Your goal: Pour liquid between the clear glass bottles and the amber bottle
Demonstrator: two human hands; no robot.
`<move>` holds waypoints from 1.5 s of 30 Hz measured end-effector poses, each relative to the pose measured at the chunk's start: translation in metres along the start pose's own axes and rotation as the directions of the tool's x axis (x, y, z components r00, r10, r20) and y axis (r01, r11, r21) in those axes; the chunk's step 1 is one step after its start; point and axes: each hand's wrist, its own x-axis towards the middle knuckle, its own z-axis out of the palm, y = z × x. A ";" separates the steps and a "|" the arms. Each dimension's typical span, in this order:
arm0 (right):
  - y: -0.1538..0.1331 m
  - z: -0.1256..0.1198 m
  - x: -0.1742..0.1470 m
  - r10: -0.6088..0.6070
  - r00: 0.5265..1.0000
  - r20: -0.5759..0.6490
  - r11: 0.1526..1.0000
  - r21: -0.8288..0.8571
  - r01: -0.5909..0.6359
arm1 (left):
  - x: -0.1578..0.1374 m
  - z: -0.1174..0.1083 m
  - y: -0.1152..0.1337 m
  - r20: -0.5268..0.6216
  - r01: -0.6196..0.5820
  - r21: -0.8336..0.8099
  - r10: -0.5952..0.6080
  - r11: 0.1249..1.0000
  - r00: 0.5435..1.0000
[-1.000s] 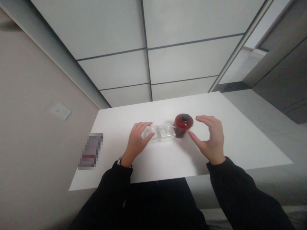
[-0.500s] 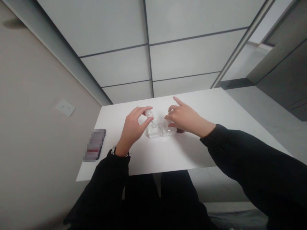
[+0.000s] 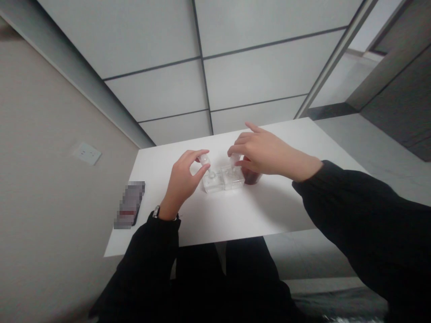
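Observation:
My left hand (image 3: 183, 177) pinches a small clear rounded piece (image 3: 204, 159) between thumb and fingers, just above the left one of two clear square containers. That left container (image 3: 213, 183) has a small round neck on top. Side by side with it stands the right container (image 3: 233, 178). Over this one my right hand (image 3: 257, 150) grips a whitish translucent piece (image 3: 235, 159) with thumb and fingers, its index finger or another finger stretched away. Part of a dark reddish-brown rounded object (image 3: 251, 176) shows under the right hand; its upper part is hidden.
The white table (image 3: 208, 224) carries a phone (image 3: 130, 204), blurred by pixels, near its left edge. A wall with a socket (image 3: 88, 153) borders the left side. Light panelled doors (image 3: 256, 76) stand behind the table's far edge.
My right hand has moved up and slightly right, with the whitish piece now showing in its grip. More of the reddish-brown object is visible. The left hand keeps its pinch; the view has shifted slightly.

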 end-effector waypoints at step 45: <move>-0.001 0.003 -0.002 0.119 0.992 0.039 0.985 0.122 -0.123 | -0.006 0.011 -0.011 0.186 0.102 -0.130 -0.077 0.986 0.979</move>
